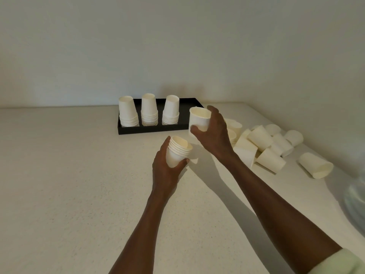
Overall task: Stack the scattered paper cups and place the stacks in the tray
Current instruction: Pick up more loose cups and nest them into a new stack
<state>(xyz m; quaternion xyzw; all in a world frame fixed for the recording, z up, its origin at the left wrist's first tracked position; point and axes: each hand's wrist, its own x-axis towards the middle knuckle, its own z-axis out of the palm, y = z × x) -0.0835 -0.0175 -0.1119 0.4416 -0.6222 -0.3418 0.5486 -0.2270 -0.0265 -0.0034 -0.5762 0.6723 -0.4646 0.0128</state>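
Note:
My left hand (166,169) grips a short stack of white paper cups (178,150), mouths up and tilted right. Just above and to its right, my right hand (214,133) holds a single white cup (198,120) upright by its side. Behind them lies a black tray (154,129) against the wall, holding three upside-down stacks of cups (149,110) in a row; its right end is bare. To the right, several loose cups (262,147) lie scattered in a pile on the counter, with one cup (316,168) lying apart on its side.
The pale speckled counter (69,175) meets a plain wall behind the tray and another on the right. A blurred glassy object (355,198) sits at the right edge. A pale sleeve (339,262) shows at the bottom right.

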